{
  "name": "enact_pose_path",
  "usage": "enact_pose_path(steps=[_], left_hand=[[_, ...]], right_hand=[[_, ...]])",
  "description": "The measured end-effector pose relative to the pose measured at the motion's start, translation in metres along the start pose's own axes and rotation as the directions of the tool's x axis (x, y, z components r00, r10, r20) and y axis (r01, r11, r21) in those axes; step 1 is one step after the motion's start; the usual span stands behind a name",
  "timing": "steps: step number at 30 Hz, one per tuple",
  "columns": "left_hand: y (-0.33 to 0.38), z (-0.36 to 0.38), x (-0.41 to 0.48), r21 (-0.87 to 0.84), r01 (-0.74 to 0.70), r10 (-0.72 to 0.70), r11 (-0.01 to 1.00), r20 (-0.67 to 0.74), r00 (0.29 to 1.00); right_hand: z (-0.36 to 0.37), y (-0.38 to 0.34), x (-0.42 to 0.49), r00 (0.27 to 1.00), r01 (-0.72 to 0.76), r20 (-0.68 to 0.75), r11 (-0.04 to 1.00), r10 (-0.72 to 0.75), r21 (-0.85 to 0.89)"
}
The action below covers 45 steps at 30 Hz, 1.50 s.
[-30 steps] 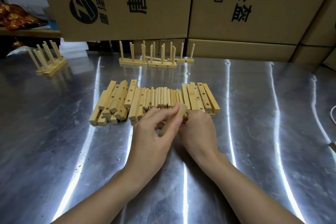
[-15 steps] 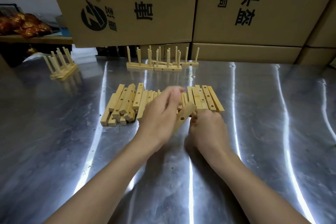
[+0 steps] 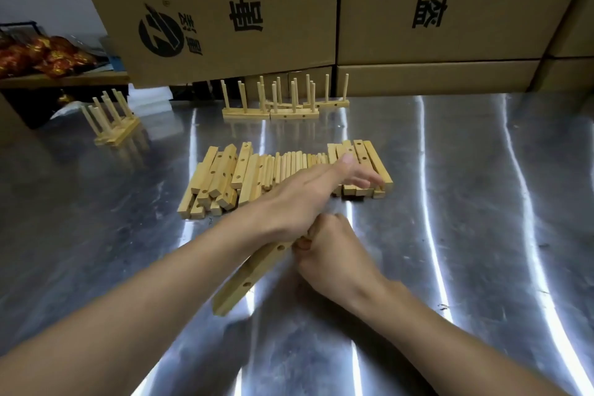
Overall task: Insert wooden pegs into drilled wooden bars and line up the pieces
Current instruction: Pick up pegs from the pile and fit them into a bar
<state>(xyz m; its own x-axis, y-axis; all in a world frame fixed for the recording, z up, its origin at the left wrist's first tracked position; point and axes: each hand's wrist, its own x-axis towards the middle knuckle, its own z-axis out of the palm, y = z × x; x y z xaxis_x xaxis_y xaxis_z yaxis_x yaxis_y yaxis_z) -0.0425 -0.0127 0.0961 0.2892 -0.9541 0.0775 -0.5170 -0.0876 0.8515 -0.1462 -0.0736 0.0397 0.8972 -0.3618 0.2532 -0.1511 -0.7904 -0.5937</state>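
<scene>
Since half a second ago, the left hand [image 3: 324,183] has let go of the bar and swung out across the right hand [image 3: 324,244], its fingers now spread flat and reaching over the loose pile in the middle of the shiny steel surface [image 3: 482,202]; it holds nothing that I can see. The right hand is curled tight around one end of a pale drilled square-section wooden bar [image 3: 254,270], which slopes down toward the near edge of the surface with two holes showing on its upper face.

Under the reaching fingers lies the row of thin round wooden pegs [image 3: 289,164], flanked by a heap of drilled bars on the left [image 3: 218,180] and a neater set of drilled bars on the right [image 3: 369,164]. Toward the far edge stand finished bars with upright pegs [image 3: 283,106], and another finished group sits near the far left corner [image 3: 114,125].

From where I stand, the risks look plain. An open hand sweeping low could scatter the pegs, which roll easily on polished metal. The left forearm crosses just above the held bar and could knock it. With only one end gripped, the bar may twist when a peg is pushed in.
</scene>
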Motion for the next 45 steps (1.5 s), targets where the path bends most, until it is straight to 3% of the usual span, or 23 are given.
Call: enact_pose_path(steps=[2, 4, 8, 12, 14, 17, 19, 21, 25, 29, 31, 35, 37, 39, 41, 43, 45], left_hand=[[-0.003, 0.004, -0.002, 0.01, -0.024, 0.023, 1.0, 0.029, 0.999], [-0.005, 0.006, -0.001, 0.014, 0.013, -0.012, 1.0, -0.082, 0.997], [-0.014, -0.007, 0.0, 0.041, 0.2, -0.168, 0.979, -0.39, 0.905], [-0.018, 0.006, -0.012, -0.035, 0.388, -0.383, 0.921, -0.263, 0.886], [-0.019, 0.015, -0.011, 0.079, 0.375, -0.329, 0.924, -0.337, 0.882], [-0.025, 0.013, -0.016, 0.518, 0.264, -0.077, 0.814, -0.353, 0.932], [-0.029, 0.007, -0.023, 0.65, 0.273, -0.066, 0.709, -0.325, 0.944], [-0.031, -0.001, -0.029, 0.69, 0.273, -0.097, 0.671, -0.283, 0.954], [-0.027, -0.022, -0.042, 0.762, 0.104, 0.038, 0.639, -0.167, 0.985], [-0.017, -0.038, -0.057, 0.673, 0.168, -0.08, 0.721, -0.16, 0.984], [-0.005, -0.041, -0.057, 0.741, 0.184, -0.158, 0.646, -0.106, 0.982], [-0.013, -0.055, -0.037, 0.732, 0.24, -0.203, 0.638, -0.14, 0.969], [-0.022, -0.059, -0.032, 0.462, 0.398, -0.353, 0.792, -0.185, 0.917], [-0.035, -0.06, -0.031, 0.033, 0.56, -0.544, 0.828, -0.193, 0.816], [-0.049, -0.062, -0.032, -0.277, 0.579, -0.621, 0.767, -0.089, 0.779], [-0.062, -0.063, -0.032, -0.605, 0.436, -0.526, 0.666, 0.032, 0.85], [-0.071, -0.059, -0.03, -0.832, 0.243, -0.374, 0.499, 0.047, 0.926]], right_hand=[[-0.002, 0.004, 0.0, 0.997, 0.017, 0.077, 1.0, -0.016, -0.015], [-0.004, 0.009, 0.005, 0.995, -0.018, 0.093, 0.996, 0.026, -0.087], [-0.009, 0.021, 0.019, 0.973, -0.194, -0.146, 0.978, 0.181, -0.081], [-0.012, 0.031, 0.023, 0.902, -0.299, -0.363, 0.944, 0.232, -0.138], [-0.011, 0.031, 0.023, 0.9, -0.29, -0.367, 0.951, 0.234, -0.104], [-0.01, 0.029, 0.019, 0.938, -0.237, -0.239, 0.968, 0.251, 0.087], [-0.008, 0.025, 0.015, 0.956, -0.242, -0.122, 0.952, 0.267, 0.188], [-0.003, 0.019, 0.011, 0.96, -0.251, -0.057, 0.933, 0.274, 0.257], [0.004, 0.0, 0.005, 0.975, -0.22, 0.116, 0.818, 0.188, 0.531], [0.007, -0.009, 0.0, 0.943, -0.279, 0.329, 0.638, 0.043, 0.718], [0.003, -0.006, 0.003, 0.934, -0.294, 0.358, 0.574, 0.001, 0.764], [-0.011, 0.009, 0.008, 0.917, -0.266, 0.382, 0.536, -0.116, 0.801], [-0.014, 0.014, 0.011, 0.943, -0.233, 0.326, 0.577, -0.062, 0.783], [-0.016, 0.019, 0.014, 0.973, -0.185, 0.232, 0.637, 0.011, 0.748], [-0.02, 0.027, 0.016, 0.989, -0.13, 0.145, 0.695, 0.037, 0.707], [-0.022, 0.034, 0.016, 0.993, -0.081, 0.119, 0.802, 0.012, 0.591], [-0.019, 0.041, 0.016, 0.991, -0.05, 0.133, 0.9, -0.01, 0.433]])
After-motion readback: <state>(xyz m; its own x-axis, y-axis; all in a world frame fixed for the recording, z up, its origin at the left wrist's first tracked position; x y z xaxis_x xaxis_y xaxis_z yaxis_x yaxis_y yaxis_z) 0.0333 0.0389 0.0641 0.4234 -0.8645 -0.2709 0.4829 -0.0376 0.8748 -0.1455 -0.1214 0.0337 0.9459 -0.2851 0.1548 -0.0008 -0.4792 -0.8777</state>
